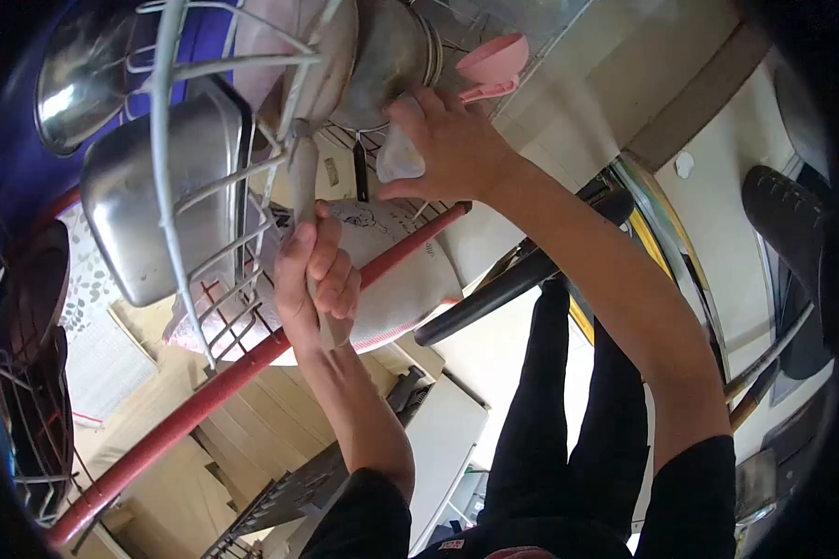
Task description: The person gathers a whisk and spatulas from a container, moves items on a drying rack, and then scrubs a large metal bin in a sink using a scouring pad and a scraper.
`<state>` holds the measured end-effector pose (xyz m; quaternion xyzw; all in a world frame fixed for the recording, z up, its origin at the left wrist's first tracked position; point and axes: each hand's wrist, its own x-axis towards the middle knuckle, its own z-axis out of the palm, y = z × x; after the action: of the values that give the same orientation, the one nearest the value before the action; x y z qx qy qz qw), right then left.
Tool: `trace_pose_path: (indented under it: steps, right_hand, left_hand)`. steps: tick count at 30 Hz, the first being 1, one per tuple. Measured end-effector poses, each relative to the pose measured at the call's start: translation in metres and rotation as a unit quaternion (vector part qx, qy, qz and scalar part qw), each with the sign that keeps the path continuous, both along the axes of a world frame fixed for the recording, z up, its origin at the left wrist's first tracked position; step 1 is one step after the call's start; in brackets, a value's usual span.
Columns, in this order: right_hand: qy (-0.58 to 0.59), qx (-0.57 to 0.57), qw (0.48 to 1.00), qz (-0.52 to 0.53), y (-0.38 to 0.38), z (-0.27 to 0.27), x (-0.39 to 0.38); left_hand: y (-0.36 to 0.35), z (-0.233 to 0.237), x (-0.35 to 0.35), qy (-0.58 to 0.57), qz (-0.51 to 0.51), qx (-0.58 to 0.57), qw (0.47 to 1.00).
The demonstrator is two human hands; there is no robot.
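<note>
My left hand (319,270) is closed around a long pale grey handle (304,182), held upright beside a white wire dish rack (165,158). What the handle's upper end belongs to is hard to make out. My right hand (461,149) reaches into the rack area, its thumb and fingers around a small whitish, translucent cup-like piece (400,154). Just past those fingers is a pink scoop (496,63). A dull metal pot (382,61) stands close to the right fingertips, and a black handle (361,170) hangs below it.
A rectangular steel container (163,200) and a shiny steel bowl (84,79) rest at the left side of the rack. A red bar (182,424) runs diagonally under my left hand. Behind it lies a white printed sack (401,270). A black tube (489,296) sits below my right forearm.
</note>
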<state>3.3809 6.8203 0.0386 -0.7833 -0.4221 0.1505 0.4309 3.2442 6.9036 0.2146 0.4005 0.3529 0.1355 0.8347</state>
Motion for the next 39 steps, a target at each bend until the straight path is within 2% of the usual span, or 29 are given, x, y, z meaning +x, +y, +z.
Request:
trace_pose_path:
  steps: [1,4,7,11,16,19,22,25,27,28,29,31,33,34,36,39]
  right_hand:
    - [0.010,-0.018,1.000,0.017,0.001,-0.001,0.001]
    - [0.014,0.079,0.997,0.008,-0.013,-0.015,0.018]
    - [0.151,0.043,0.984,0.086,-0.024,-0.007,0.026]
    - [0.270,0.136,0.951,0.058,-0.041,0.013,0.042]
    - [0.436,0.300,0.843,-0.094,-0.104,0.026,0.041]
    - [0.560,0.440,0.690,-0.131,-0.131,0.038,0.028]
    - [0.619,0.444,0.644,-0.069,-0.150,0.042,0.023]
    - [0.646,0.424,0.611,-0.172,-0.152,0.027,0.011]
    - [0.628,0.385,0.645,-0.203,-0.150,0.024,0.010]
    - [0.603,0.354,0.687,-0.197,-0.140,0.030,0.009]
    - [0.577,0.332,0.723,-0.185,-0.126,0.033,0.009]
    - [0.432,0.253,0.854,-0.143,-0.105,0.018,0.001]
    - [0.240,0.145,0.948,-0.149,-0.084,0.008,-0.018]
    - [0.176,0.169,0.961,-0.127,-0.072,0.013,-0.026]
    - [0.056,0.126,0.985,-0.102,-0.048,0.016,-0.041]
    - [0.011,0.072,0.996,-0.049,-0.025,0.026,-0.046]
  left_hand:
    - [-0.001,0.000,-0.001,-0.012,-0.003,-0.001,1.000]
    - [0.001,-0.001,-0.002,-0.008,-0.006,0.000,1.000]
    - [0.000,-0.001,0.000,0.016,0.002,0.015,1.000]
    - [-0.002,0.003,0.003,0.049,0.006,0.043,0.998]
    - [-0.002,-0.003,0.002,0.041,0.007,0.048,0.998]
    - [-0.003,-0.002,0.003,0.057,0.003,0.069,0.996]
    - [-0.001,0.000,0.003,0.094,0.001,0.076,0.993]
    - [0.000,-0.001,0.004,0.096,-0.012,0.088,0.991]
    - [-0.004,-0.001,0.005,0.127,0.008,0.085,0.988]
    - [-0.005,0.000,0.005,0.143,0.022,0.091,0.985]
    - [-0.001,-0.009,-0.001,0.144,-0.005,0.084,0.986]
    - [0.005,-0.018,0.000,0.142,-0.034,0.092,0.985]
    - [-0.007,-0.015,0.017,0.146,-0.008,0.091,0.985]
    - [-0.013,-0.009,0.028,0.150,0.016,0.085,0.985]
    - [-0.014,-0.013,0.033,0.154,-0.019,0.095,0.983]
    - [-0.006,-0.032,0.034,0.169,-0.046,0.111,0.978]
